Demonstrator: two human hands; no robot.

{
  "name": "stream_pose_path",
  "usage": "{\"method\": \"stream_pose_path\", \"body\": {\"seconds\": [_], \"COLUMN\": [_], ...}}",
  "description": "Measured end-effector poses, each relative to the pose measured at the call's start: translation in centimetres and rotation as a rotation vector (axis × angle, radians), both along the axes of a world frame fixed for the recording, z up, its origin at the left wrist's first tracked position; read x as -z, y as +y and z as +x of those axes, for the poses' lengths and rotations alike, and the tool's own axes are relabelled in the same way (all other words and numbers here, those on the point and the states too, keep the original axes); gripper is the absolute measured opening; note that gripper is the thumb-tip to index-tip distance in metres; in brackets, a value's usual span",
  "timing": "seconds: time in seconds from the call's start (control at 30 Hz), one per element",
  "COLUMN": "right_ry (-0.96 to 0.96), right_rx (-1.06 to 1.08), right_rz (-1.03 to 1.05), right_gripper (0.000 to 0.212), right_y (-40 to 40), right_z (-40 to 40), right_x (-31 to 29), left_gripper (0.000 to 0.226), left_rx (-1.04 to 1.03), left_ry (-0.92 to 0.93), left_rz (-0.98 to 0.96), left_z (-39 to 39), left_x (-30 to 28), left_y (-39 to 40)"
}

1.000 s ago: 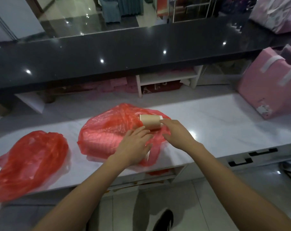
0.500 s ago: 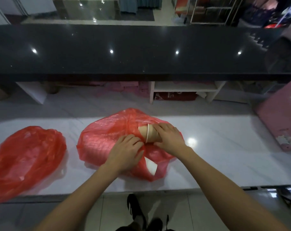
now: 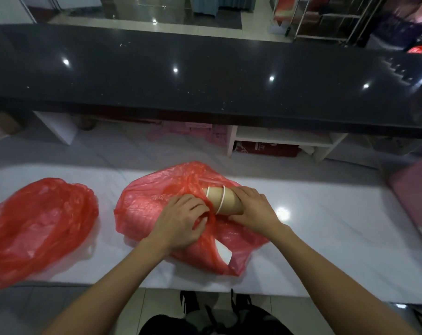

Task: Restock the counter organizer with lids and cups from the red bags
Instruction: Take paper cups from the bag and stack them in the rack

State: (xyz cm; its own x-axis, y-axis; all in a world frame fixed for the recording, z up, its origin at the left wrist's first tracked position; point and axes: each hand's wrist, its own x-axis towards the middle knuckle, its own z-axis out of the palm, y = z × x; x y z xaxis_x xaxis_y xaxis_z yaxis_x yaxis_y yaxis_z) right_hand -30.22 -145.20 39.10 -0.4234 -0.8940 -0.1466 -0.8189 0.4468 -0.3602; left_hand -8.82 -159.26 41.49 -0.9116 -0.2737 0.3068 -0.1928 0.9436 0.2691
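A red plastic bag (image 3: 152,204) lies in the middle of the white counter (image 3: 325,238), bulging with contents that I cannot make out through the film. A short stack of brown paper cups (image 3: 223,200) with white rims sticks out of its mouth on its side. My right hand (image 3: 253,209) grips the stack at its right end. My left hand (image 3: 181,221) holds the bag's red film at the opening, just left of the cups. A second red bag (image 3: 36,226) lies crumpled at the left.
A dark raised counter top (image 3: 205,76) runs across the back. Under it stands a white shelf unit (image 3: 282,141) with a dark red box. A pink bag (image 3: 415,204) sits at the right edge. The counter's front edge is close to my body.
The cup stack has come further out of the bag, and a second white rim shows. My right hand now wraps its end. My head has shifted, moving the pink bag toward the right edge.
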Motion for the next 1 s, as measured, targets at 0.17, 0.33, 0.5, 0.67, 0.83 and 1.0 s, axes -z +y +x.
{"method": "stream_pose_path", "body": {"seconds": [0.17, 0.33, 0.5, 0.67, 0.83, 1.0], "right_ry": [-0.093, -0.258, -0.32, -0.333, -0.32, -0.333], "right_rx": [-0.052, -0.116, -0.166, -0.197, -0.219, -0.235], "right_rz": [-0.013, -0.002, 0.01, -0.026, -0.006, 0.005], "right_gripper": [0.087, 0.087, 0.089, 0.089, 0.093, 0.093], "right_y": [0.6, 1.1, 2.0, 2.9, 3.7, 4.2], "right_z": [-2.0, -4.3, -6.1, -7.1, -7.7, -8.1], "right_x": [-0.1, -0.6, -0.7, -0.8, -0.8, -1.1], "left_gripper": [0.015, 0.008, 0.014, 0.031, 0.034, 0.046], "left_rx": [-0.03, 0.016, 0.052, -0.086, -0.269, -0.521], "left_ry": [0.094, 0.142, 0.137, -0.102, -0.121, -0.272], "left_rz": [0.012, -0.059, -0.12, -0.225, -0.233, -0.104], "left_z": [-0.8, -1.3, -3.1, -5.5, -3.0, -1.2], "left_x": [-0.7, -1.4, -2.8, -2.4, -1.7, -2.0], "left_y": [1.4, 3.7, 7.0, 7.5, 6.2, 5.1]}}
